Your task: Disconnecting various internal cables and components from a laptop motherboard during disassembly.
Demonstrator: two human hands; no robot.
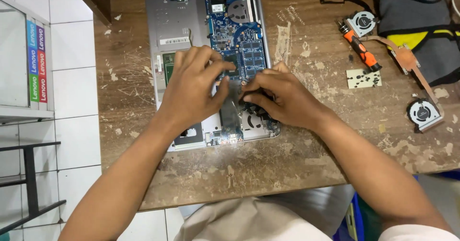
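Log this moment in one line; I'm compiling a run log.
left hand: on laptop board | right hand: fingers at black part | screwdriver, fans: right, untouched

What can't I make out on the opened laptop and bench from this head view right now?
- What the fingertips touch: hidden under the left hand and right hand.
- Whether either grip is closed on a part: fingers curl down, unclear.
- Top of the opened laptop: cut off by the upper frame edge.
- Small marks on the blue circuit board: too small.
- Grey bag: cut by the right edge.
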